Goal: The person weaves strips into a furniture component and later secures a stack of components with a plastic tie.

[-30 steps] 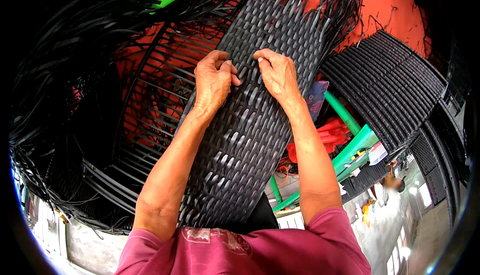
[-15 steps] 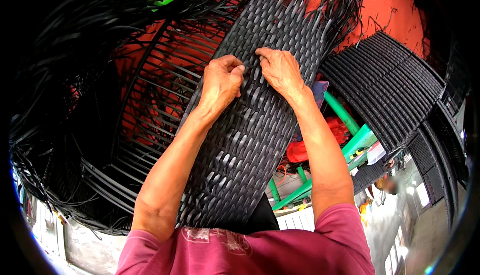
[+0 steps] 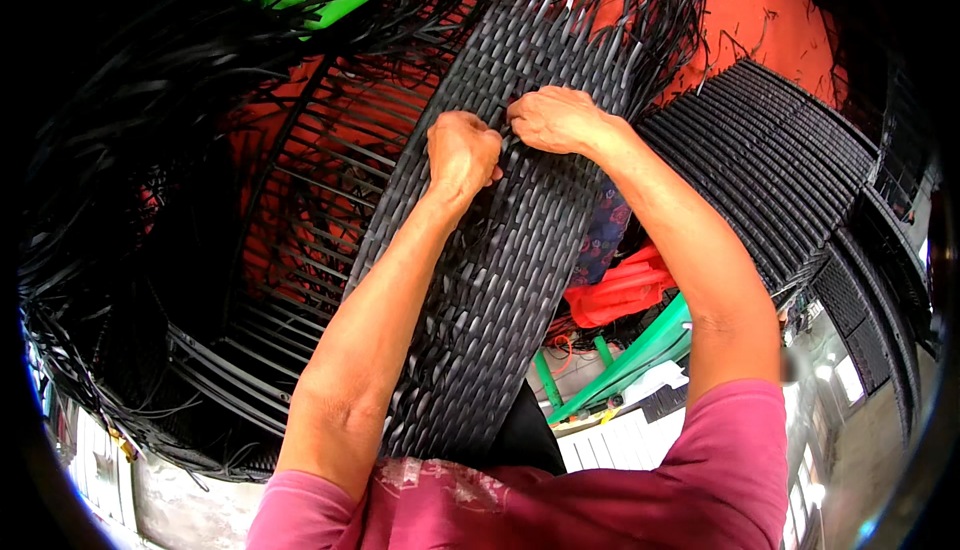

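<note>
A long panel of black woven plastic strips [image 3: 500, 270] slants across the middle, from my lap up toward loose strip ends [image 3: 655, 10] at the far side. My left hand [image 3: 463, 158] rests on its upper part with fingers curled closed. Just right of it, my right hand [image 3: 555, 120] is closed too, knuckles up and fingertips pointing left. Both touch the weave, a small gap apart. Whatever the fingers pinch, perhaps a strip of the weave, is hidden under them.
Left of the panel is a frame of thin black bars [image 3: 330, 180] over a red sheet [image 3: 770, 20]. A large bundle of loose black strips [image 3: 130, 130] hangs at the left. A black ribbed panel [image 3: 760, 160] stands right, with green supports [image 3: 640, 360] and red cloth [image 3: 620, 288] below.
My right hand has turned, its fingers folding in and its elbow swinging outward to the right. My left hand has shifted slightly right, curling tighter.
</note>
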{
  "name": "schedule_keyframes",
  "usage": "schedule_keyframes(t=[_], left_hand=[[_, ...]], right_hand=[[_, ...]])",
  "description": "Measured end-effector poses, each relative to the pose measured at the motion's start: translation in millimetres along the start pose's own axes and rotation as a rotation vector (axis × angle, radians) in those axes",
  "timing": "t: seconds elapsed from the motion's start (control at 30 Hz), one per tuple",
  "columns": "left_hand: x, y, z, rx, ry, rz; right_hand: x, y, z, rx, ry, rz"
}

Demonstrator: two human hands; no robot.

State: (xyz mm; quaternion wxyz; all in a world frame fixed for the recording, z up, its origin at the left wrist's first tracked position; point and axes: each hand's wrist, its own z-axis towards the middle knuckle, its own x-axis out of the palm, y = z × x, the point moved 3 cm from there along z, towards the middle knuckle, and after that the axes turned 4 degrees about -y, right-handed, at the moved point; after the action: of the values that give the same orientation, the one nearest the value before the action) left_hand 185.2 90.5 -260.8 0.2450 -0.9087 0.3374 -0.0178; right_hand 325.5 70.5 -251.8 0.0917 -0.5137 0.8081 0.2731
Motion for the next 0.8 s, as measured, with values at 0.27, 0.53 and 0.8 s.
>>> schedule_keyframes(t=[0.27,0.53,0.8], left_hand=[[7.7,-1.0,8.4,0.044,-0.114,0.239],[9.7,-6.9,19.3,0.349,-0.135,0.519],[-8.8,-12.1,-1.6,-0.085,0.046,0.039]], right_hand=[[12.5,-10.1,22.5,0.501,0.138,0.633],[6.9,-9.7,11.8,0.427,0.206,0.915],[25.2,-17.4,21.3,0.244,-0.016,0.544]])
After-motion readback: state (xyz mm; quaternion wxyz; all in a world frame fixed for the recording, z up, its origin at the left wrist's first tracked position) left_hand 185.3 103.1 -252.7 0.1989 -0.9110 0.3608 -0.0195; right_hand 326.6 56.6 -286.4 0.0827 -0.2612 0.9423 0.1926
